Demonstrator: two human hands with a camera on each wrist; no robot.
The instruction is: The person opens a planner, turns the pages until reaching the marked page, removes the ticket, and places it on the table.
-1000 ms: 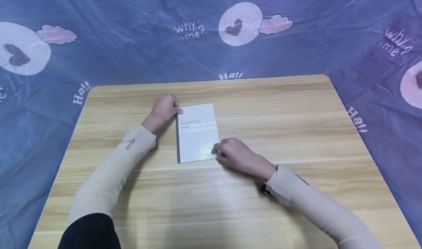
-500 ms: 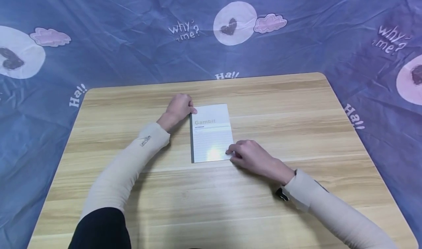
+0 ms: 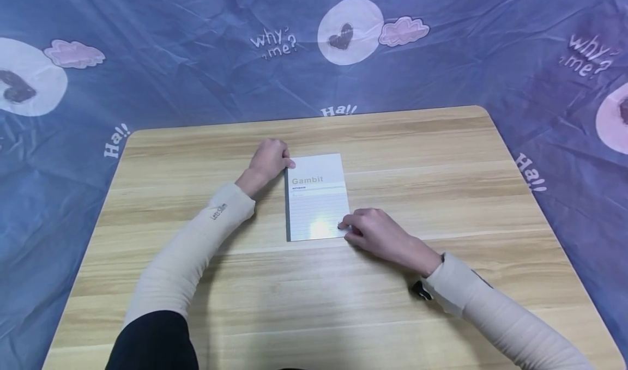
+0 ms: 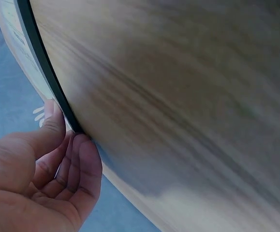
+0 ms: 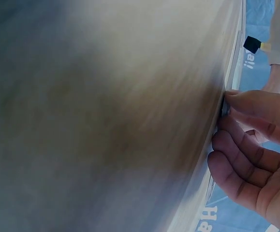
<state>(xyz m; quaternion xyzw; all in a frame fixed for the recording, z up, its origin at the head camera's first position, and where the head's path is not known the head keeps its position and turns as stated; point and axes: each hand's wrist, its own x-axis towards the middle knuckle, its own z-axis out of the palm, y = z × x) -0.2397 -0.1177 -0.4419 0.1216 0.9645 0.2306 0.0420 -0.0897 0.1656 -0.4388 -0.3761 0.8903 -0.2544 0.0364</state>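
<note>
A white notebook [image 3: 319, 206] with "Gambit" printed on its cover and a dark spine lies flat in the middle of the table. At its far left corner my left hand [image 3: 270, 158] pinches the edge; in the left wrist view the thumb [image 4: 52, 121] is on the cover side and curled fingers [image 4: 89, 159] meet the dark spine. My right hand [image 3: 378, 234] grips the near right corner, with a fingertip over the cover and the thumb by the lower edge. The right wrist view shows the notebook only as a thin edge beside the curled fingers [image 5: 231, 169].
The wood-grain table [image 3: 471, 195] extends around the notebook on all sides. Behind it hangs a blue printed cloth [image 3: 196, 59]. Light sleeves cover both forearms, and a small black object [image 3: 421, 290] sits at the right wrist.
Both hands and the notebook have shifted to the right across the table, mostly in the first half second. Since then they have stayed almost still, with the same hold on the corners.
</note>
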